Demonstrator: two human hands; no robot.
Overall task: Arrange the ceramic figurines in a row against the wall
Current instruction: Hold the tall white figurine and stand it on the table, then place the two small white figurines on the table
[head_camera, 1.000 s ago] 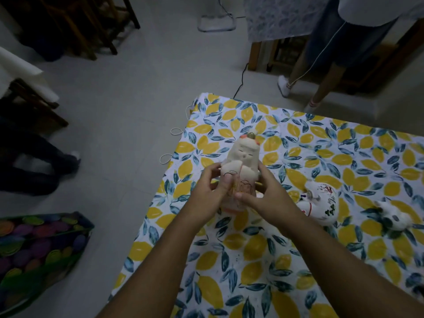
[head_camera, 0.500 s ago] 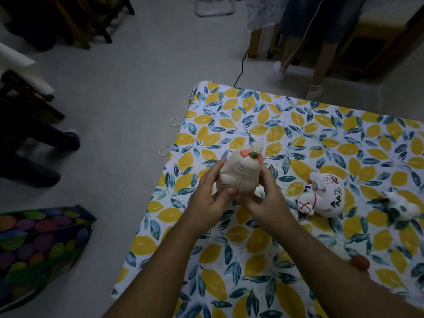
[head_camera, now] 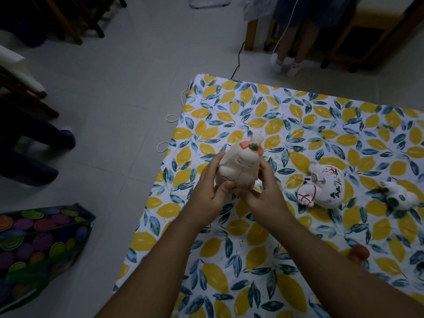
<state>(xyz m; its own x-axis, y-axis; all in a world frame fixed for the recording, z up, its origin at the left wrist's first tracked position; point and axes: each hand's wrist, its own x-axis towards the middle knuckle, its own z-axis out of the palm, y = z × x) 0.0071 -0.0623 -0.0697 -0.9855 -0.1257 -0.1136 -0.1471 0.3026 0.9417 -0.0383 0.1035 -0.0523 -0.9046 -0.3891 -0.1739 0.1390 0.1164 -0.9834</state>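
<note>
Both hands hold a cream-white glazed ceramic figurine with an orange bow and a small brass-coloured bell on its head, above the left part of the desk covered in a yellow-lemon and blue-leaf printed cloth. The left hand cups its left flank and the right hand its right flank; the fingers of both are clamped on the lower body, thumbs meeting at the front of the base. Whether the base touches the cloth cannot be told.

The figurine's long axis runs from the hands up and away, tilted slightly towards the far edge, with its painted face turned towards the person. Both hands are equally close, since both grip it. No wall shows in this view, so the target line is unclear.

To the right, well apart from the held piece, a round white ceramic cat figurine painted with red and black markings lies on its side, and a smaller white figurine with dark patches sits beyond it. All look smooth, hard and glossy, so probably slippery and breakable.
</note>
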